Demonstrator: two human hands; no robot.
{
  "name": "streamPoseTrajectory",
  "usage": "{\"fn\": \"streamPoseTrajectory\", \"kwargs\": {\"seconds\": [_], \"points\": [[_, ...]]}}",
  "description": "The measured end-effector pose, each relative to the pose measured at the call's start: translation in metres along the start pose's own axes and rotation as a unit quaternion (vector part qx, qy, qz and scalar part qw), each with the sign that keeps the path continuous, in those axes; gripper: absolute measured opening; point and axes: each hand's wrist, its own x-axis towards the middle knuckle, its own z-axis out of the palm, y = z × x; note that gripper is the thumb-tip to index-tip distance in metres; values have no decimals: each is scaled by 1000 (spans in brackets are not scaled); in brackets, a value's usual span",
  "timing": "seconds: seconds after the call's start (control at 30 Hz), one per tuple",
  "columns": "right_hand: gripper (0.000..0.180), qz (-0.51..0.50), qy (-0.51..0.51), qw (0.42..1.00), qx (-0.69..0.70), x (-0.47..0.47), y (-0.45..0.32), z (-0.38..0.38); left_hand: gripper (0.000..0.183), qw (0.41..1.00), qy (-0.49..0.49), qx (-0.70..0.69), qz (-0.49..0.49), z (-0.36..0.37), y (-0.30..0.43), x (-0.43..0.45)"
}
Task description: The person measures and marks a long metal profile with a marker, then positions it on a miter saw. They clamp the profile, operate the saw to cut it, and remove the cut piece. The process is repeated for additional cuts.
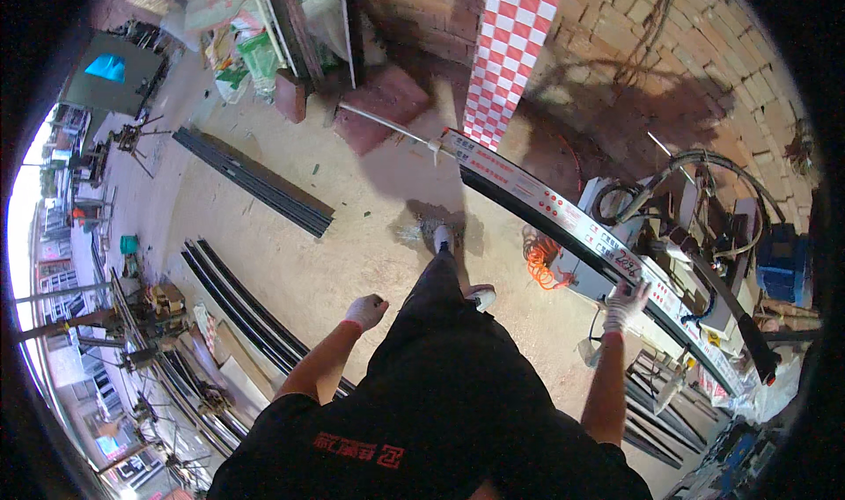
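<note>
My left hand (367,312), in a pale glove that leaves the fingertips bare, hangs over the concrete floor with its fingers curled and no object visible in it. In a similar glove, my right hand (626,306) lies on the near edge of a long metal profile (554,203), its fingers apart on the printed film. Red and black print and handwritten marks cover this film; the profile's near side is black. The profile runs diagonally across a grey machine bench (587,272). Beyond its far end reaches a thin metal rod (386,122).
Dark profiles lie on the floor in one bundle (254,182) and another group (247,298) at left. An orange coiled air hose (542,259) hangs beside the bench. A black machine handle (733,308) rises at right. A red-and-white checkered strip (511,51) stands near the brick wall (700,57).
</note>
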Motion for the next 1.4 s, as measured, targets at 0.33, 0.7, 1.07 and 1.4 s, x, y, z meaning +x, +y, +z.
{"fn": "streamPoseTrajectory", "kwargs": {"seconds": [0.33,0.7,1.07,1.4], "points": [[46,-169,-483,853,100,-175,-262,102,48,993,34,-107,23,-74,-31,58],[64,88,-490,865,60,-158,-413,262,42,979,-62,42,191,-279,-44,211],[65,116,-498,859,19,-192,-433,226,31,934,-54,-184,301,-423,23,378],[66,320,-386,865,22,-331,-301,163,30,863,-46,66,498,-338,152,249]]}}
